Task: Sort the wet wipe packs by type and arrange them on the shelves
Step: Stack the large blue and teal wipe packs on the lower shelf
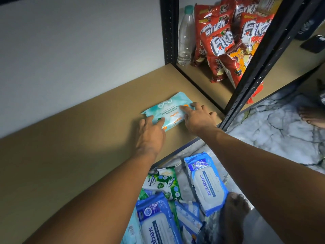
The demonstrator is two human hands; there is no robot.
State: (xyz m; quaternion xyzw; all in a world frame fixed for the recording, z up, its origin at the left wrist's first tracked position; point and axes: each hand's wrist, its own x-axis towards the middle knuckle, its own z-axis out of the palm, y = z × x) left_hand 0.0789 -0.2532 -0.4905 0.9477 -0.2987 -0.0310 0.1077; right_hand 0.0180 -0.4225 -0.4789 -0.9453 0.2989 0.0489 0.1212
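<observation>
A teal wet wipe pack with orange print lies flat on the brown shelf board, stacked on a second pack of the same kind whose edge shows beneath. My left hand rests its straight fingers on the pack's near left end. My right hand presses straight fingers on its right end. Below the shelf, on the marble floor, lies a heap of packs: blue antabax packs and green pine packs.
A black metal upright bounds the shelf on the right, another stands at the back. The neighbouring shelf holds red snack bags and a clear plastic bottle. A bare foot stands by the heap.
</observation>
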